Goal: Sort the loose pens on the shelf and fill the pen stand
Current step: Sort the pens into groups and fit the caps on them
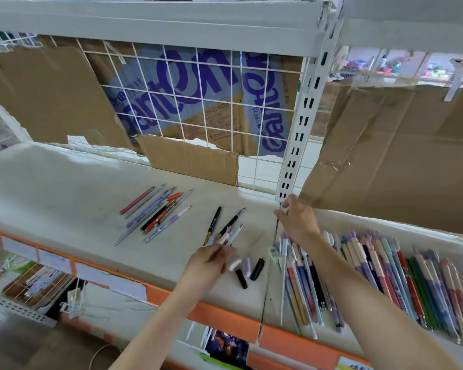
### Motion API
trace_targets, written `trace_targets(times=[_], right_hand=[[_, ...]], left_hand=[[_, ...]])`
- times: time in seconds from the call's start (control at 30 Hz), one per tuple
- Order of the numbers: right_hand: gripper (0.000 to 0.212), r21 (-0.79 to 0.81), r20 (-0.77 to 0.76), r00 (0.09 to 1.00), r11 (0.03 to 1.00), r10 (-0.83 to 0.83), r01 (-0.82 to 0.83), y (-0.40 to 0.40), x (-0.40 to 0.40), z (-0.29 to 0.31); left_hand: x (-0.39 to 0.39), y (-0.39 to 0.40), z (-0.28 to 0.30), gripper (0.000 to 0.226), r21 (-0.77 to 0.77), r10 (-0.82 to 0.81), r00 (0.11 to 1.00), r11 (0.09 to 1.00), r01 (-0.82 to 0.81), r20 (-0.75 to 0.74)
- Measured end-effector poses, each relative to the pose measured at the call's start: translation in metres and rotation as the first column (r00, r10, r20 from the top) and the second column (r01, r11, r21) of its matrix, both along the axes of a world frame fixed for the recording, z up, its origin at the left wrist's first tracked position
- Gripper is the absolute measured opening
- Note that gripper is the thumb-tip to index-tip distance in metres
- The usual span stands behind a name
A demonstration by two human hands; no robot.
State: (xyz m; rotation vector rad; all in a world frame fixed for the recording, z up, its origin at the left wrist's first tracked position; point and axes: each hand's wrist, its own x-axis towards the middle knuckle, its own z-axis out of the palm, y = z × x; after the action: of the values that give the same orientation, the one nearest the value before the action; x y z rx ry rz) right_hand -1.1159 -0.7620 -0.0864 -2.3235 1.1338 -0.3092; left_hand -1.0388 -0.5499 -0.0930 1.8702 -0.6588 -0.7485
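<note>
Bare shelf (51,188) spreads left of the loose pens (155,213). The left hand (209,260) pinches a pen (231,235). The right hand (296,218) reaches back, gripping something small and white.

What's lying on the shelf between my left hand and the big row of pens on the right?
In the head view, loose caps lie between the left hand and the row of pens: a black cap, a lilac cap, and another black piece.

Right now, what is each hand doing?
Left hand: pinching a pale pen.
Right hand: gripping something small and white; what it is cannot be told.
</note>
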Motion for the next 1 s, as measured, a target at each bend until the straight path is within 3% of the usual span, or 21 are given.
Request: trace_targets(times=[0.13, 0.23, 0.33, 0.43, 0.53, 0.73, 1.0], right_hand=[[0.033, -0.017, -0.103, 0.994, 1.000, 0.023, -0.025, -0.009, 0.012, -0.010], [0.038, 0.023, -0.034, 0.995, 0.996, 0.090, -0.089, -0.003, 0.005, -0.011], [0.026, 0.280, 0.277, 0.959, 0.950, 0.060, -0.141, 0.019, -0.010, 0.000], [0.015, 0.569, 0.550, 0.828, 0.774, -0.108, -0.277, 0.043, -0.021, 0.014], [0.013, 0.551, 0.620, 0.779, 0.756, -0.087, -0.355, 0.052, -0.025, 0.016], [0.015, 0.527, 0.668, 0.733, 0.776, -0.128, -0.345, 0.054, -0.026, 0.017], [0.017, 0.493, 0.642, 0.766, 0.753, 0.023, -0.436, 0.068, -0.026, 0.020]], left_hand=[[0.000, 0.005, 0.006, 0.032, -0.011, 0.011, 0.997, 1.000, -0.012, -0.076], [0.002, 0.008, 0.009, 0.026, -0.033, -0.012, 0.998, 0.999, 0.011, -0.057], [0.002, 0.009, 0.009, 0.023, -0.043, -0.024, 0.998, 0.999, 0.022, -0.053], [0.000, 0.006, 0.011, 0.022, -0.044, -0.047, 0.997, 0.998, 0.045, -0.056], [-0.003, 0.002, 0.013, 0.021, -0.033, -0.071, 0.995, 0.997, 0.069, -0.065], [-0.003, 0.002, 0.016, 0.020, -0.045, -0.076, 0.995, 0.996, 0.073, -0.064], [-0.001, 0.009, 0.015, 0.023, -0.032, -0.107, 0.991, 0.994, 0.105, -0.081]])
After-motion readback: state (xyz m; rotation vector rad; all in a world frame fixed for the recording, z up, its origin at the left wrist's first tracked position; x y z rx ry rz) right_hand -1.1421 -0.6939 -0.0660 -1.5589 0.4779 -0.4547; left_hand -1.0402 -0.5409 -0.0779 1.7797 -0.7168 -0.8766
